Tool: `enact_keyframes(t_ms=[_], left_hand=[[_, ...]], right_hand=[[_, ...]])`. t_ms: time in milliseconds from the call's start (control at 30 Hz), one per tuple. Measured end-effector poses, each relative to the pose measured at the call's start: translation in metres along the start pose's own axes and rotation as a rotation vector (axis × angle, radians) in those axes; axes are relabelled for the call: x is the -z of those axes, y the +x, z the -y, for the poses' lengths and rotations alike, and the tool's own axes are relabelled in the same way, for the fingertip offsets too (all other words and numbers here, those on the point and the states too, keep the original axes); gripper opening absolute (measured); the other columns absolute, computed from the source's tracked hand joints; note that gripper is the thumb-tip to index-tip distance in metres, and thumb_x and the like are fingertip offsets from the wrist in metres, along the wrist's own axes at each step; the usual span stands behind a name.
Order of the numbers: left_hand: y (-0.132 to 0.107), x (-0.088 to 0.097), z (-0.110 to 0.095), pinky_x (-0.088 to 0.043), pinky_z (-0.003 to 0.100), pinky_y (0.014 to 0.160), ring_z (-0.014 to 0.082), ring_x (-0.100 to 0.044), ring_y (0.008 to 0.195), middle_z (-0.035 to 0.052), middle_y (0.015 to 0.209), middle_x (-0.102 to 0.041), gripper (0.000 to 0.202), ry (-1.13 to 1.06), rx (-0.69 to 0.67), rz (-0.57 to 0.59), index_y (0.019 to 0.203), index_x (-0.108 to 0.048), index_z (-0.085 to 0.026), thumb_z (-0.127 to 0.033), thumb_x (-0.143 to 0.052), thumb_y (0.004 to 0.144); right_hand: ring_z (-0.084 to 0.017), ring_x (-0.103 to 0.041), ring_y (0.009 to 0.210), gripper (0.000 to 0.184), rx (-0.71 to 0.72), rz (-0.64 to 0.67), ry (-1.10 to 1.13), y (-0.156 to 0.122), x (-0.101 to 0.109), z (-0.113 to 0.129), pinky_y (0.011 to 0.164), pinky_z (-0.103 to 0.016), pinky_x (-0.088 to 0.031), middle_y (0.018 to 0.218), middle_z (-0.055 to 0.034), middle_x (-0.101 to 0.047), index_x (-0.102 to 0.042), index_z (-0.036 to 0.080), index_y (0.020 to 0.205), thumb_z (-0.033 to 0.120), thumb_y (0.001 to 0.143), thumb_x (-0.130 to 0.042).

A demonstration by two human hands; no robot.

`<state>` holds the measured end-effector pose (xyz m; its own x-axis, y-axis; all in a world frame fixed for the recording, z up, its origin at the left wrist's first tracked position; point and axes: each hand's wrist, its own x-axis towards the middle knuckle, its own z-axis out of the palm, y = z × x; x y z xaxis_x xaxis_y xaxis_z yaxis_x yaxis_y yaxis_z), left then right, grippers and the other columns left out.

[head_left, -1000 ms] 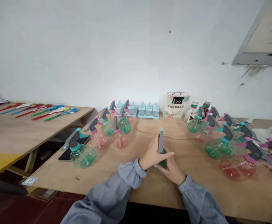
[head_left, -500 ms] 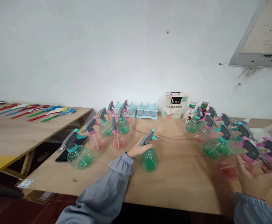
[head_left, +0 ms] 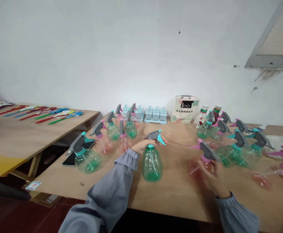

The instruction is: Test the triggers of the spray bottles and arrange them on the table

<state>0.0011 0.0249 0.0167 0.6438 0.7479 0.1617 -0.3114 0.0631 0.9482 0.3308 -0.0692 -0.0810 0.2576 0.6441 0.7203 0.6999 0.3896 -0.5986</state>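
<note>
My left hand (head_left: 145,145) is closed around the neck of a green spray bottle (head_left: 152,164) with a grey head and turquoise trigger, held upright over the middle of the table. At the right, my right hand (head_left: 215,176) grips a pink spray bottle (head_left: 199,166) by its body, just under the pink collar; motion blurs it a little. Several more spray bottles stand to the left, among them a green one (head_left: 88,161) and a pink one (head_left: 103,142). Another group is at the right, with a green bottle (head_left: 228,153) nearest to my right hand.
Along the wall stand pale blue ice-pop moulds (head_left: 156,115), a paper bag (head_left: 185,110) and two drink bottles (head_left: 201,116). A black phone (head_left: 70,159) lies behind the left green bottle. Plastic hand-shaped sticks (head_left: 46,115) lie on the other table (head_left: 7,139).
My right hand has brought the pink spray bottle leftward out of the right group. The green bottle in my left hand has turned more upright, its trigger facing right. The view has shifted slightly.
</note>
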Motion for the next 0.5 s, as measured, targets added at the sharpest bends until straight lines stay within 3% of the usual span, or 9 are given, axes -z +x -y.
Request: enact_keyframes(t_ms=[133, 233, 400, 500], left_hand=[[0.004, -0.002, 0.001, -0.048, 0.044, 0.108, 0.0318, -0.071, 0.116, 0.0132, 0.108, -0.080, 0.043, 0.012, -0.019, 0.007, 0.100, -0.076, -0.015, -0.018, -0.069, 0.057], [0.007, -0.002, 0.004, -0.050, 0.042, 0.104, 0.0305, -0.073, 0.108, 0.0116, 0.100, -0.080, 0.042, -0.007, -0.027, -0.034, 0.096, -0.076, -0.015, -0.018, -0.067, 0.055], [0.010, 0.001, 0.008, -0.056, 0.041, 0.091, 0.0293, -0.074, 0.090, 0.0108, 0.084, -0.077, 0.041, -0.050, 0.018, -0.172, 0.084, -0.074, -0.012, -0.020, -0.060, 0.047], [0.010, 0.001, 0.006, -0.055, 0.039, 0.090, 0.0277, -0.074, 0.089, 0.0092, 0.083, -0.076, 0.043, -0.035, 0.026, -0.191, 0.086, -0.074, -0.012, -0.020, -0.058, 0.047]], right_hand=[[-0.029, -0.071, 0.102, 0.046, -0.065, 0.163, 0.140, 0.012, -0.049, 0.018, 0.092, -0.052, -0.056, 0.108, -0.0119, -0.072, -0.064, 0.021, 0.112, 0.060, 0.087, -0.068], [-0.030, -0.071, 0.104, 0.050, -0.138, 0.187, 0.206, 0.019, -0.071, 0.022, 0.091, -0.050, -0.057, 0.112, -0.0137, -0.073, -0.062, 0.021, 0.115, 0.060, 0.085, -0.068], [-0.031, -0.071, 0.103, 0.051, -0.209, 0.128, 0.227, 0.016, -0.083, 0.023, 0.092, -0.050, -0.056, 0.112, -0.0146, -0.073, -0.062, 0.021, 0.114, 0.061, 0.083, -0.069], [-0.031, -0.070, 0.105, 0.053, -0.193, 0.093, 0.243, 0.013, -0.083, 0.020, 0.096, -0.050, -0.054, 0.113, -0.0146, -0.073, -0.063, 0.021, 0.116, 0.060, 0.082, -0.071]])
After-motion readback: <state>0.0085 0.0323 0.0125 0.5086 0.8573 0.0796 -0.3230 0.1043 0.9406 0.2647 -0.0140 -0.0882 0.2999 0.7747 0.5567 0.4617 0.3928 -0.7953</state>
